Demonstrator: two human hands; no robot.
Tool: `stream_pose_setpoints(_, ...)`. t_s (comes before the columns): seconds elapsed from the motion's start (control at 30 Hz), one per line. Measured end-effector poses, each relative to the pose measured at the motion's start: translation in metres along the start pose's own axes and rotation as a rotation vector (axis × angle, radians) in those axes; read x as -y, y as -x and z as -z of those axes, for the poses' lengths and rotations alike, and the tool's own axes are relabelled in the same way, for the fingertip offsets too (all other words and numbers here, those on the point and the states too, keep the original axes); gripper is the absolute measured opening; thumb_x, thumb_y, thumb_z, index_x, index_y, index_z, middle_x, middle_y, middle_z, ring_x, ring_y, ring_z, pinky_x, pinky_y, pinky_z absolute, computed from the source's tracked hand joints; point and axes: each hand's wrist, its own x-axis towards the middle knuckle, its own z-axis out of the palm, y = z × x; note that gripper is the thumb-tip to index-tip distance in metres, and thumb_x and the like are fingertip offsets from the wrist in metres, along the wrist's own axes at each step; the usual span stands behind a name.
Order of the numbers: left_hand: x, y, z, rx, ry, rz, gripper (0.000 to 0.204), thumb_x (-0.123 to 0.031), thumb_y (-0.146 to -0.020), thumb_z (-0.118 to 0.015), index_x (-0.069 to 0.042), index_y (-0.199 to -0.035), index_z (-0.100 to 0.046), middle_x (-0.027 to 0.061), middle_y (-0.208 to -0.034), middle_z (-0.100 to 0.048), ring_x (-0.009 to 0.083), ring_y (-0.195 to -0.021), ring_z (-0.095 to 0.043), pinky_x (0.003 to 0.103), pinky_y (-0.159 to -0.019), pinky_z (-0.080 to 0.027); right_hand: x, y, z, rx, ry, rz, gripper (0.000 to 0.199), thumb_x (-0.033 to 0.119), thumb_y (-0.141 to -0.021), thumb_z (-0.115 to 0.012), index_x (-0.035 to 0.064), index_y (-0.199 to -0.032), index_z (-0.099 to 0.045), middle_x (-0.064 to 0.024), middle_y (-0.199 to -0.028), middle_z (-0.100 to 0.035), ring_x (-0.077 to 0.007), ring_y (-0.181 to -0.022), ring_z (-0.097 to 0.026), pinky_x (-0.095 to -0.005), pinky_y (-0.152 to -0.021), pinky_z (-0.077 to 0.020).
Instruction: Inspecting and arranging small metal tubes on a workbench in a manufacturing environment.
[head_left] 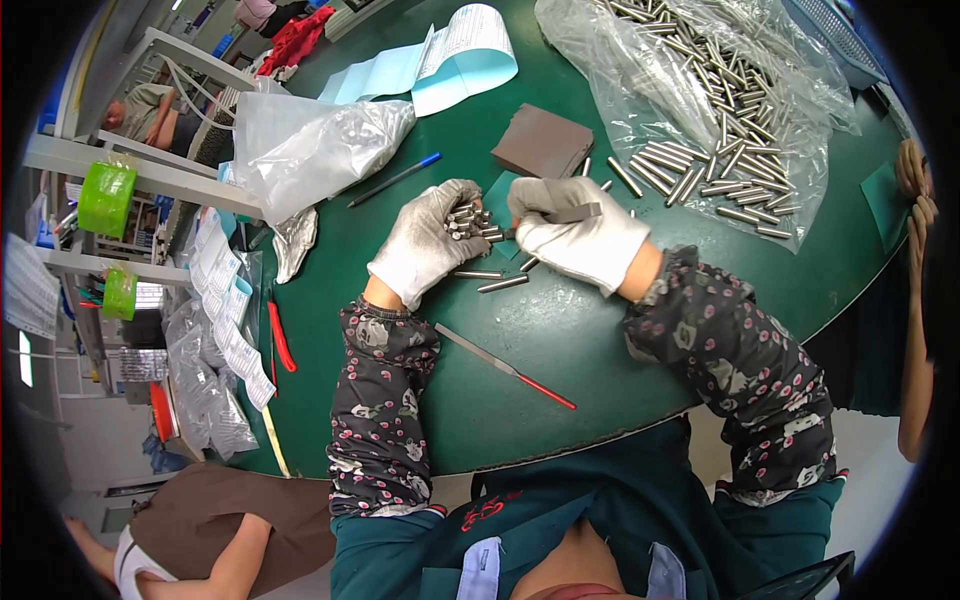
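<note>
My left hand [425, 240], in a white glove, is closed round a bundle of short metal pins [472, 222], their ends facing right. Just to the right is my gloved right hand [575, 230], its fingers curled in. A small flat grey bar [574, 213] juts from that grip; its full shape is hidden. Loose metal pins [503, 284] lie on the green table below and between the hands. Beyond my right hand rests a brown block [543, 140]. Nearer to me lies a thin file [507, 367] with a red handle.
At the far right, a heap of metal pins [740, 90] spreads over clear plastic sheeting [640, 90]. A blue pen [395, 179], a plastic bag [310, 140] and blue-white papers [465, 55] lie at the far left. Red-handled pliers [281, 335] are left. Other people sit on both sides.
</note>
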Motion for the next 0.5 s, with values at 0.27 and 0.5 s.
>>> stream_pose_setpoints(0.27,0.010,0.002,-0.005,-0.021,0.159,0.031,0.050,0.004,-0.060,-0.072,-0.001,-0.106,-0.052,0.0043,-0.091,-0.055,0.0110,-0.078,-0.057,0.023,-0.072,-0.049,0.003,0.010,0.001,-0.149,-0.057,-0.064,0.007,0.008,-0.077,-0.051,0.0038,-0.075,-0.056,-0.0062,-0.065,-0.055,-0.0098,-0.063,-0.053,-0.0237,-0.060,-0.0436)
stream_pose_setpoints(0.5,0.011,0.002,-0.005,-0.011,0.188,0.034,0.050,0.004,-0.060,-0.073,-0.002,-0.105,-0.052,0.0037,-0.089,-0.055,0.0105,-0.077,-0.058,0.023,-0.071,-0.049,-0.003,0.010,0.007,-0.130,-0.100,-0.033,0.010,0.007,-0.081,-0.047,0.0013,-0.083,-0.055,-0.0039,-0.073,-0.057,-0.0090,-0.065,-0.053,-0.0227,-0.059,-0.0448)
